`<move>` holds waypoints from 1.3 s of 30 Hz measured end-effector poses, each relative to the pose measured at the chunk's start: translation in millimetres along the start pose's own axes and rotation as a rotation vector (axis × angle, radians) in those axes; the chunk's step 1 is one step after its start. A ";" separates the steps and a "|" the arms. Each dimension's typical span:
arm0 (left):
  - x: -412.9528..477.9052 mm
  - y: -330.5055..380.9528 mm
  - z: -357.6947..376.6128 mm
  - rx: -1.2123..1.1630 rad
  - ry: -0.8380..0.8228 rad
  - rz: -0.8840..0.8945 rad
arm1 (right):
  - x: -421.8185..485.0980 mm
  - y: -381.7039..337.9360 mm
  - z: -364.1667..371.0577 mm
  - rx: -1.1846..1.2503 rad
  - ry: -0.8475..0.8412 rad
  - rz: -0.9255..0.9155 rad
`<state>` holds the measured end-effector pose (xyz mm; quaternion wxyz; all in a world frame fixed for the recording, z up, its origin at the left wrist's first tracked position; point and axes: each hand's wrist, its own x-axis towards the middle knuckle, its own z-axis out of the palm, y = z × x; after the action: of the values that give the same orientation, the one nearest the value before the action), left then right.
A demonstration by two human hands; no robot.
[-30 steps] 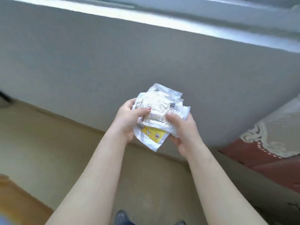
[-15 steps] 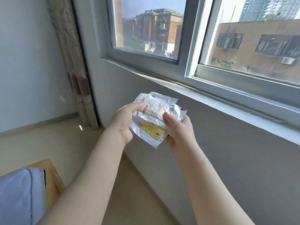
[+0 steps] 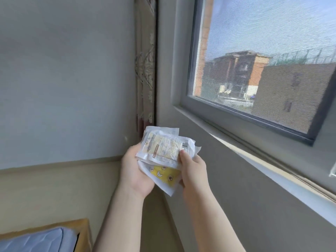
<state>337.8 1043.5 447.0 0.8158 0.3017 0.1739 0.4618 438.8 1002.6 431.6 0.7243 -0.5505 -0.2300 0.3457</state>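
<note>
A pale grey wall (image 3: pixel 63 79) fills the side from nine to eleven o'clock. A patterned curtain (image 3: pixel 145 70) hangs in the corner at twelve. A big window (image 3: pixel 263 51) sits at two, with brick buildings (image 3: pixel 241 70) outside. Sun lands on the white sill (image 3: pixel 272 180) at four. The beige floor (image 3: pixel 45 193) is at eight. A bed (image 3: pixel 36 240) with a blue mattress is at seven.

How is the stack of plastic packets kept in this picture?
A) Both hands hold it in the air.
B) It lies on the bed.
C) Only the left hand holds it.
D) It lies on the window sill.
A: the left hand holds the stack of packets at its left side, and the right hand pinches its right edge with the thumb on top; the stack touches nothing else.
</note>
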 end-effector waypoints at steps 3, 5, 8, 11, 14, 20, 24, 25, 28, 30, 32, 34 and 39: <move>48.3 13.4 -21.7 -0.057 0.071 0.002 | 49.6 9.4 31.1 -0.023 -0.075 0.043; 75.4 28.1 -44.8 -0.092 0.128 0.021 | 76.7 19.9 58.6 -0.032 -0.141 0.087; 110.2 58.3 -80.3 -0.091 0.200 0.088 | 110.4 39.9 106.3 -0.034 -0.232 0.153; 151.3 89.0 -112.3 -0.016 0.268 0.161 | 147.2 60.8 156.8 -0.032 -0.289 0.206; 203.1 125.0 -145.1 -0.023 0.401 0.199 | 190.8 79.1 212.5 0.001 -0.307 0.234; 320.0 200.7 -187.9 0.069 0.485 0.262 | 283.6 89.1 320.9 0.113 -0.269 0.293; 388.8 223.0 -209.5 0.102 0.521 0.281 | 344.7 102.1 365.1 0.153 -0.250 0.330; 404.9 226.3 -216.8 0.114 0.538 0.277 | 360.0 108.1 374.0 0.158 -0.248 0.339; 453.7 237.4 -235.7 0.158 0.532 0.257 | 408.4 124.5 403.9 0.143 -0.299 0.366; 488.9 247.1 -250.2 0.168 0.536 0.271 | 440.8 133.6 425.0 0.130 -0.362 0.372; 526.9 255.4 -264.5 0.197 0.520 0.285 | 475.6 140.7 446.4 0.117 -0.423 0.355; 561.5 263.2 -275.5 0.233 0.572 0.300 | 511.8 146.7 466.9 0.096 -0.458 0.350; 649.2 282.5 -302.7 0.179 0.673 0.371 | 594.4 171.6 529.8 0.086 -0.519 0.349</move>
<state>317.6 1811.8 398.9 0.5862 0.2295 0.4136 0.6577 407.6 1815.6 391.9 0.5936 -0.4440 -0.2945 0.6031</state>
